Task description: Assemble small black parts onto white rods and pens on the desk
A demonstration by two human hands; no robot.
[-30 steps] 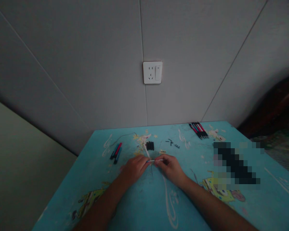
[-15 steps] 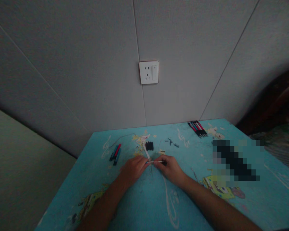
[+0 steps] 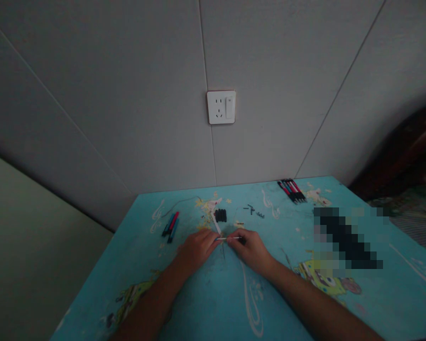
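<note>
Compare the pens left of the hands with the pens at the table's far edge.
The left pens are a small cluster, roughly three, near the left hand; the far pens are a larger row, well away from the right hand. The left pens show blue and red; the far pens look mostly black and red. Both groups lie flat on the blue table, untouched.

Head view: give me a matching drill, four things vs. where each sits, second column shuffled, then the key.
Things:
1. thin white stick
2. red and blue pens
3. row of black and red pens
4. wall socket

Places:
A. far right part of the table, near the wall
B. above the table, on the grey wall
C. between the left hand and the right hand
D. on the table, left of the left hand

Pairs: 1-C, 2-D, 3-A, 4-B
</note>
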